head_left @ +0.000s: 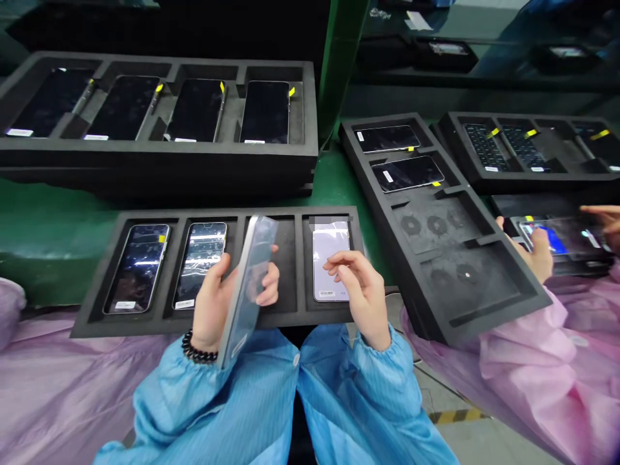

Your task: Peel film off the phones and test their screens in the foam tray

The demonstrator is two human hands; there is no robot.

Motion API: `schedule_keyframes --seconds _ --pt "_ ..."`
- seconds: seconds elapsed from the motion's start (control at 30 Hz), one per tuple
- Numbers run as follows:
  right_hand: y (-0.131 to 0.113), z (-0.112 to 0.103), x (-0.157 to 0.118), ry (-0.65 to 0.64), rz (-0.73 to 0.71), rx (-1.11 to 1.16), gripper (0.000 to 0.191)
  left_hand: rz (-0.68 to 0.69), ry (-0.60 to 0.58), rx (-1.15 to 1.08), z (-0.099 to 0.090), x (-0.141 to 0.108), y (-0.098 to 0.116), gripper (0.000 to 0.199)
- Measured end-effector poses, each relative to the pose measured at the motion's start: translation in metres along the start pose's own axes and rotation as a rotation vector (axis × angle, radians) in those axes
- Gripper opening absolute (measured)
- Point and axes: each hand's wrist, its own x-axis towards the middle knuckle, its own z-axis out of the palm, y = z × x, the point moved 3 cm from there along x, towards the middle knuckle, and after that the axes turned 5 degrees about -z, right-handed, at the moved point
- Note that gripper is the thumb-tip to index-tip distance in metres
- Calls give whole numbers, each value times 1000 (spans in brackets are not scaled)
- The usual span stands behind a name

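No text can be read: the print on the white labels (pixel 124 305) on the phones (pixel 141 265) is too small.

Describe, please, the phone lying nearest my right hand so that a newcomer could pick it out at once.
Find the long black foam tray directly in front of the blue smock. In its rightmost compartment, partly covered by the right hand, lies a slim rectangular phone, face up. Its screen shows pale lilac, whereas the far-left phone and its neighbour have dark screens.
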Motion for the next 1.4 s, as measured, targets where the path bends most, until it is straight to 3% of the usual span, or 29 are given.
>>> schedule_keyframes --seconds 0.13,0.3,0.4,0.5,0.7,0.77,0.87,0.97,1.07,1.4 --pt "-22 13 9 -65 -131 -150 16 -130 -172 -138 14 -8 -20 85" --pt "-39 22 16 -96 -304 -359 14 -201 -289 -138 15 -22 -36 77" --pt "-45 25 18 -97 -477 -522 33 -195 -222 -69 12 -27 -40 75" --pt "-52 26 16 -115 -637 -619 37 -224 -148 -15 8 -29 -40 77" --pt "-71 30 -11 -249 -944 -434 33 -237 56 -97 -6 -33 -38 57" --pt "-73 29 -20 -203 -990 -357 37 -246 9 -148 -3 -36 -40 58" --pt "-76 29 -27 -134 -1039 -268 43 -286 -175 -231 9 -41 -44 67" --pt "-80 31 -31 -164 -1036 -200 45 -324 -294 -273 20 -44 -44 78" --pt "-87 32 -35 -178 -1013 -149 53 -334 -376 -307 26 -47 -43 77" --pt "-92 36 -46 -144 -1027 -105 55 -373 -366 -341 25 -50 -38 87"
